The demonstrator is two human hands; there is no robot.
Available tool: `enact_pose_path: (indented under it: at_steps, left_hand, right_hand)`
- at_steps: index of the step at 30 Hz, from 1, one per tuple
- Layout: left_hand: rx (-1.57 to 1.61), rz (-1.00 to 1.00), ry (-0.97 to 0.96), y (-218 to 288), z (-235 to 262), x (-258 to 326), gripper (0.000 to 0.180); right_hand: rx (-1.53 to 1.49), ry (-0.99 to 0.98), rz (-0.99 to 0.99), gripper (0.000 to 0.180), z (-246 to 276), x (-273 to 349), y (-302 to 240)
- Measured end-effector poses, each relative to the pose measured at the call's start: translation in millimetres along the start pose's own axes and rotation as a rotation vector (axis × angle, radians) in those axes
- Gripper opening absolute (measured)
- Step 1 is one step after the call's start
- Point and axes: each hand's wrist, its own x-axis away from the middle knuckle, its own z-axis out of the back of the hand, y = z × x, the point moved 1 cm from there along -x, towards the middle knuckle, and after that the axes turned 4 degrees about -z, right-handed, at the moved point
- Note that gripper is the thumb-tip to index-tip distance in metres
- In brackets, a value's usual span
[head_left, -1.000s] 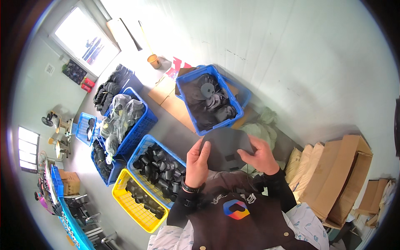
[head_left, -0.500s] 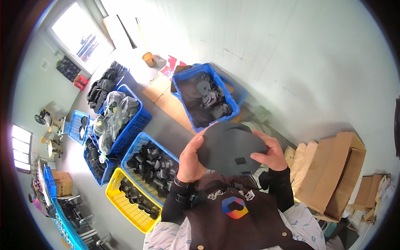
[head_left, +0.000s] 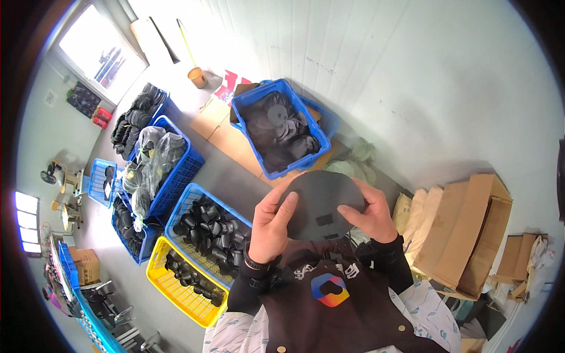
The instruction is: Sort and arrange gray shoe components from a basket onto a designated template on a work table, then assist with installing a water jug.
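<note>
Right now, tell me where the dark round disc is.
In the head view the dark round disc sits centre frame, held between the left hand and right hand, just below the blue crate by the wall.

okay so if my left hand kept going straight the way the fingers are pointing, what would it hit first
The left hand already lies against the dark round piece it holds with the right hand, fingers aimed up and right. Past that piece, the line seems to lead to the blue crate of dark parts, though depth is unclear.
</note>
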Motion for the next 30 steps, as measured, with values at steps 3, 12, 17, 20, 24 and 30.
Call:
enact_pose_path:
  at_steps: [3, 12, 17, 20, 24, 30]
  left_hand:
    - [0.036, 0.015, 0.014, 1, -1, 1, 0.036]
    - [-0.084, -0.01, 0.1, -1, -5, 5, 0.03]
    - [-0.133, -0.021, 0.129, -1, -6, 5, 0.028]
    - [-0.141, -0.015, 0.136, 0, -6, 5, 0.029]
    - [-0.133, -0.013, 0.172, -1, -3, 5, 0.029]
    - [-0.036, -0.03, 0.211, -4, 2, 1, 0.03]
  right_hand:
    - [-0.002, 0.003, -0.03, 0.024, 0, -1, -2]
    - [0.161, 0.057, 0.119, 0.022, 1, -2, -1]
    - [0.159, 0.027, 0.155, 0.02, 1, -3, -4]
    - [0.179, 0.025, 0.163, 0.018, 1, -4, -6]
    - [0.18, 0.034, 0.174, 0.02, -1, -3, 0]
    - [0.028, 0.118, -0.094, 0.03, -4, 1, 2]
